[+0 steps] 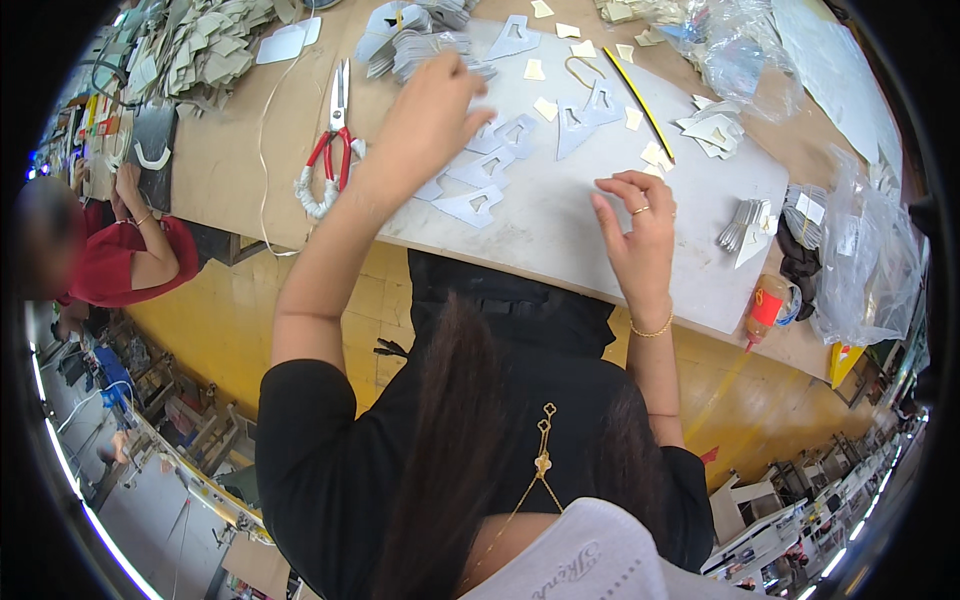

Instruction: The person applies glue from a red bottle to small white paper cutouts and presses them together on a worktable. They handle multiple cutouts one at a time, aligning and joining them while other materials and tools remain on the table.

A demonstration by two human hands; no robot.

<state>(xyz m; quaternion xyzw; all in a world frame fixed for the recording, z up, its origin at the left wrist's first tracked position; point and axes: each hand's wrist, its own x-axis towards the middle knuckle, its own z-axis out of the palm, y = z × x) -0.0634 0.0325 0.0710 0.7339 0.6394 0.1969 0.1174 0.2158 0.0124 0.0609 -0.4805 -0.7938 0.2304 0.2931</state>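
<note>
My left hand (437, 120) reaches over the near edge of a stack of grey cut pieces (425, 50) at the far side of the board. Its thumb stands apart from the fingers, and nothing shows in it; whether the fingertips touch the stack I cannot tell. Below that hand, several light grey pieces with cut-out openings (470, 207) lie flat and partly overlapping. My right hand (640, 215) hovers over the pale board (540, 235), fingers bent and thumb apart, holding nothing. Two similar grey pieces (575, 130) lie between the hands, farther off, with small cream pieces (545, 108) around them.
Red-handled scissors (335, 140) lie left of my left forearm. A yellow-black pencil (640, 105) rests beyond my right hand. Farther right are bundled pieces (745, 225), a glue bottle (765, 308) and plastic bags (865, 260). A co-worker in red (140, 250) sits at left.
</note>
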